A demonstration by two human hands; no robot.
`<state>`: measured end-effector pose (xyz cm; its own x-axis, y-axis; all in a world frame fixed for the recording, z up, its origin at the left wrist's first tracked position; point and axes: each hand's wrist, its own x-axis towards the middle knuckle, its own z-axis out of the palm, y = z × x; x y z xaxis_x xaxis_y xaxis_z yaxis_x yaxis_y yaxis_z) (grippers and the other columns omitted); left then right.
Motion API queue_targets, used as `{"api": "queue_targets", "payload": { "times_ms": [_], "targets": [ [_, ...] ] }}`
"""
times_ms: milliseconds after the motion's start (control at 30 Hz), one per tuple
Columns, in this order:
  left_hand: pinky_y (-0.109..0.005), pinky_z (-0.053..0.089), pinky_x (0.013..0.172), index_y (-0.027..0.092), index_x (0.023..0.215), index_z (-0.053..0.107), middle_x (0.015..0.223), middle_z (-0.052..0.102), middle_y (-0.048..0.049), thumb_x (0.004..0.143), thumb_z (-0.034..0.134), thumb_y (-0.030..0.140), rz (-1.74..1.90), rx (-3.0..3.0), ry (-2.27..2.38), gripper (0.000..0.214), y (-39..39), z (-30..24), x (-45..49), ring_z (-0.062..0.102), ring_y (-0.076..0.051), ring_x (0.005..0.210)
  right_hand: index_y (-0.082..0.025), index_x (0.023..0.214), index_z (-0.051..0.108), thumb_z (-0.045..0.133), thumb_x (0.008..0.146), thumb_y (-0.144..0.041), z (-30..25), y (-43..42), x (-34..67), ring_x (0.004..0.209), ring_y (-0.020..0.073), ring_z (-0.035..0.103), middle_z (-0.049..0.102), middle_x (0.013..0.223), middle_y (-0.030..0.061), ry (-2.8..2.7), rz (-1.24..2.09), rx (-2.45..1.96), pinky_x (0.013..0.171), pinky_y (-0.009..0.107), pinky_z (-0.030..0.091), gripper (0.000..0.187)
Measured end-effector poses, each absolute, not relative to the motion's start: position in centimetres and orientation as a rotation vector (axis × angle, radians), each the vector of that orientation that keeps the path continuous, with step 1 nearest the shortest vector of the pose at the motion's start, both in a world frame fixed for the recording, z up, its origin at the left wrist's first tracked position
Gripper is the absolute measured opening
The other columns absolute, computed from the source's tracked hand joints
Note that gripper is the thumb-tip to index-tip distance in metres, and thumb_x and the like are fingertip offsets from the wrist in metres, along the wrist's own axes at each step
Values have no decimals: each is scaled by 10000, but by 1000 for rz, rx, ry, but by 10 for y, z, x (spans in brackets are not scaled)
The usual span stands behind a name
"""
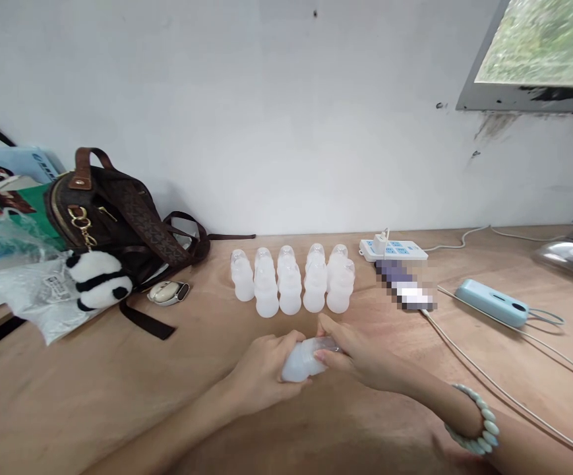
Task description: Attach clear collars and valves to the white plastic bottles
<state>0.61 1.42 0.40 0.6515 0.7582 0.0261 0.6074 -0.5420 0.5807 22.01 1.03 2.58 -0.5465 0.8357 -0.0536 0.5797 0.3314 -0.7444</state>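
A small frosted white bottle (pixel 300 361) with a clear cap lies tilted sideways between my hands, above the front part of the table. My left hand (pixel 265 369) is wrapped round its white body. At the other end, my right hand (pixel 341 348) grips the clear cap with thumb and fingers. Just beyond my hands, several matching bottles (pixel 290 293) stand upright in two rows, each under a clear domed cap. A beaded bracelet (pixel 484 422) circles my right wrist.
On the left are a brown backpack (pixel 118 198) with a panda plush (pixel 99 280), a plastic bag (pixel 33 284) and a small beige-and-silver object (pixel 168 292). To the right lie a power strip (pixel 399 249), a blurred-out phone (pixel 402 284), a light-blue device (pixel 492 302) and cables (pixel 479 369).
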Motion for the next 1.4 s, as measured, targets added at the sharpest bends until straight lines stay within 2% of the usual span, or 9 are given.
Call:
{"api": "queue_targets", "payload": {
  "times_ms": [200,300,433,567,700,900,1033,1233,1400],
  "targets": [
    [-228,419,559,200,1017,567,782,577,39,700,762,292,267,1591,752,383,14,12,4,547,-130,648,-219,828,411,464,949,-338,31,6,226,670,140,448,511,740,-20,-2259,1116,-1153,576,259,345,179],
    [-232,469,509,189,1005,580,688,576,45,653,810,390,93,1224,562,466,19,6,-1,550,-118,560,-220,814,439,463,949,-384,37,8,234,686,143,464,518,755,-15,-2185,1145,-1114,590,260,373,214],
    [-226,504,481,171,949,599,639,609,38,587,872,451,66,1097,475,533,26,-6,-8,552,-108,522,-221,760,459,464,914,-439,50,22,256,639,141,438,464,684,-23,-2060,875,-1208,566,263,344,267],
    [-198,464,480,154,991,574,659,629,17,650,839,489,296,1089,466,547,31,-16,-6,562,-101,529,-214,692,449,595,792,-298,53,34,268,575,130,428,489,634,-24,-2274,590,-1535,522,263,273,196],
    [-237,482,560,149,1034,535,724,627,1,675,821,508,453,1111,473,583,32,-21,-4,594,-120,591,-213,636,398,574,686,-126,45,39,264,546,137,442,508,612,-2,-2418,320,-1867,500,273,224,202],
    [-272,460,621,173,1063,497,791,620,-3,675,810,500,596,1247,583,597,30,-21,-2,609,-152,681,-218,677,423,609,736,-239,44,41,270,590,174,511,573,683,25,-2351,250,-2026,501,273,249,196],
    [-268,436,629,174,1071,506,769,597,15,699,783,422,675,1426,674,526,28,-18,1,555,-142,669,-213,730,492,514,879,-384,53,38,277,617,209,551,600,683,41,-2283,107,-2103,519,291,273,228],
    [-274,452,668,162,1065,568,833,603,-6,730,744,367,788,1701,840,430,25,-15,3,541,-163,733,-224,865,561,536,854,-244,52,35,278,718,209,602,676,854,40,-2427,324,-1866,564,283,328,34],
    [-332,494,821,162,1105,592,1000,677,-47,748,739,367,869,1880,913,437,24,-14,5,616,-230,903,-220,777,524,532,882,-323,58,30,276,670,209,590,657,796,35,-2346,267,-1940,537,287,310,147]
  ]
}}
